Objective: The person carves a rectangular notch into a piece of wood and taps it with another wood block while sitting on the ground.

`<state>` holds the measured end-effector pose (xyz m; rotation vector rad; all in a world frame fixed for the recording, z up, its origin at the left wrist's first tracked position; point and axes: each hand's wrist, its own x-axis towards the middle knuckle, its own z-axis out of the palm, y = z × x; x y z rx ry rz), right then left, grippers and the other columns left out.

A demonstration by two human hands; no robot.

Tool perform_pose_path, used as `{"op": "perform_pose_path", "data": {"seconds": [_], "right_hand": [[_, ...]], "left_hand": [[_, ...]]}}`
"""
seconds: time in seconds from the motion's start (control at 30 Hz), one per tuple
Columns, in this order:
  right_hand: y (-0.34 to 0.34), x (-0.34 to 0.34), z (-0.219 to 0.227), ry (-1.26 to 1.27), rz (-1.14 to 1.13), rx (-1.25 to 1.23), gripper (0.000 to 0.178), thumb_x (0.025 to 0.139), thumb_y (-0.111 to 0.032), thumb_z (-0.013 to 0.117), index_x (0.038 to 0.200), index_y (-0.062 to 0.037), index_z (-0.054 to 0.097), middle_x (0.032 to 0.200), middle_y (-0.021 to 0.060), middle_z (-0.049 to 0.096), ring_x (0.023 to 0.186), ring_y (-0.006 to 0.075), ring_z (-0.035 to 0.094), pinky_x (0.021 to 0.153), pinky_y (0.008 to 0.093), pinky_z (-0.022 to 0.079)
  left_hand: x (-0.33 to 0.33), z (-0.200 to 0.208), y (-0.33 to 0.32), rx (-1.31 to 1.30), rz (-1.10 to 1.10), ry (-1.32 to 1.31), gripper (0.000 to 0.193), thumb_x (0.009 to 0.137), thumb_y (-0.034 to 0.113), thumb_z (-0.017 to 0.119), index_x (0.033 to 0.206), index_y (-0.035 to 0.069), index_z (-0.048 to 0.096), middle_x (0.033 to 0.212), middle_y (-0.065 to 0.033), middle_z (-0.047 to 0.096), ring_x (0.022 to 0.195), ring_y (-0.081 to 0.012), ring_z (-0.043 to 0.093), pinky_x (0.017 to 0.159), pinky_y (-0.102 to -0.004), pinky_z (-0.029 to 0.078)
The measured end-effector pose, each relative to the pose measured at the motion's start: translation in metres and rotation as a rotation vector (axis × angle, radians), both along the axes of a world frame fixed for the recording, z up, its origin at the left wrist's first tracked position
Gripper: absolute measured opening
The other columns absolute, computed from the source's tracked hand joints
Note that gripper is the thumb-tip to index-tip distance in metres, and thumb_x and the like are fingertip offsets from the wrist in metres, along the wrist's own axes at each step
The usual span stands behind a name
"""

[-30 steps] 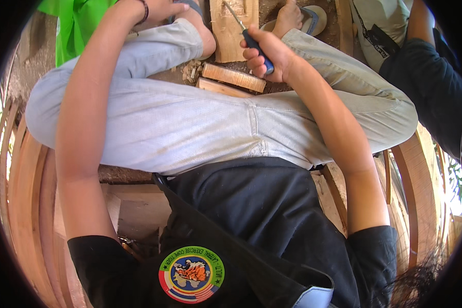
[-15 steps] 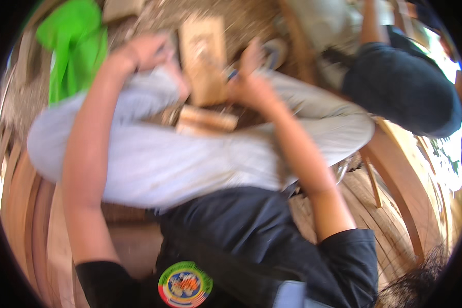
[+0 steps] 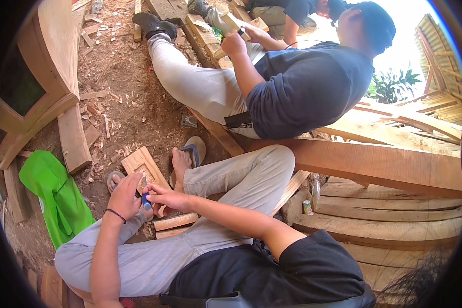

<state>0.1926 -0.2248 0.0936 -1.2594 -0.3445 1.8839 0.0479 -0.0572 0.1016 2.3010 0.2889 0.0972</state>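
Note:
A chisel with a blue handle [image 3: 147, 201] and a short metal blade is held between my hands, over the near end of a pale wooden board [image 3: 133, 161] with a carved rectangular recess. My right hand [image 3: 168, 199] is closed around the handle, coming from the right. My left hand [image 3: 124, 198], with a dark band at the wrist, is curled against the chisel from the left, fingertips beside the blade; its palm side is hidden. Below the board, a wooden block [image 3: 175, 222] lies between my bent legs.
A green cloth [image 3: 54, 197] hangs at the left. Wood chips cover the ground [image 3: 118, 102]. Another person [image 3: 313, 87] sits at the upper right, holding a wood piece. A thick beam [image 3: 374, 164] crosses the right, above curved planks [image 3: 385, 220] and a small can [image 3: 307, 207].
My view has swung right and up, bringing the co-worker and beam further in. My hands, apart on either side of the board earlier, are now together at the chisel.

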Motion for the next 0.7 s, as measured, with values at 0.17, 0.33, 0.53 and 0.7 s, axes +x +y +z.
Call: {"op": "perform_pose_path", "data": {"seconds": [0.17, 0.33, 0.53, 0.7], "right_hand": [[0.003, 0.002, 0.006, 0.130, -0.128, -0.028, 0.037, 0.104, -0.040, 0.061, 0.128, -0.0192, 0.043, 0.100, 0.0004, 0.061, 0.085, 0.0080, 0.062, 0.066, 0.0272, 0.049], [0.010, -0.009, -0.010, -0.056, -0.163, -0.180, 0.036, 0.104, -0.046, 0.059, 0.121, -0.0163, 0.046, 0.092, -0.0037, 0.064, 0.085, 0.0054, 0.063, 0.068, 0.0253, 0.046], [-0.029, -0.010, -0.067, -0.831, 0.772, -0.067, 0.048, 0.094, -0.052, 0.068, 0.118, -0.0105, 0.064, 0.115, 0.0117, 0.073, 0.096, 0.0252, 0.072, 0.079, 0.0394, 0.056], [-0.044, -0.023, -0.068, -1.152, 1.137, -0.299, 0.040, 0.094, -0.039, 0.067, 0.118, -0.0068, 0.068, 0.119, 0.0137, 0.073, 0.101, 0.0328, 0.074, 0.083, 0.0443, 0.059]], "left_hand": [[-0.002, 0.008, 0.003, -0.137, -0.026, 0.057, 0.052, 0.076, 0.010, 0.077, 0.125, 0.003, 0.063, 0.114, -0.0182, 0.069, 0.111, -0.0382, 0.064, 0.096, -0.0447, 0.051], [0.002, 0.021, 0.001, -0.212, -0.070, 0.010, 0.032, 0.078, 0.007, 0.077, 0.108, 0.005, 0.068, 0.104, -0.0146, 0.069, 0.101, -0.0350, 0.067, 0.089, -0.0430, 0.051], [0.000, 0.013, 0.015, -0.225, 0.040, 0.043, 0.029, 0.079, 0.015, 0.080, 0.105, 0.007, 0.069, 0.104, -0.0130, 0.069, 0.100, -0.0354, 0.066, 0.088, -0.0433, 0.052], [0.001, 0.010, 0.028, -0.250, 0.183, 0.145, 0.032, 0.079, 0.023, 0.082, 0.105, 0.009, 0.069, 0.105, -0.0121, 0.071, 0.099, -0.0358, 0.065, 0.088, -0.0429, 0.051]]}}
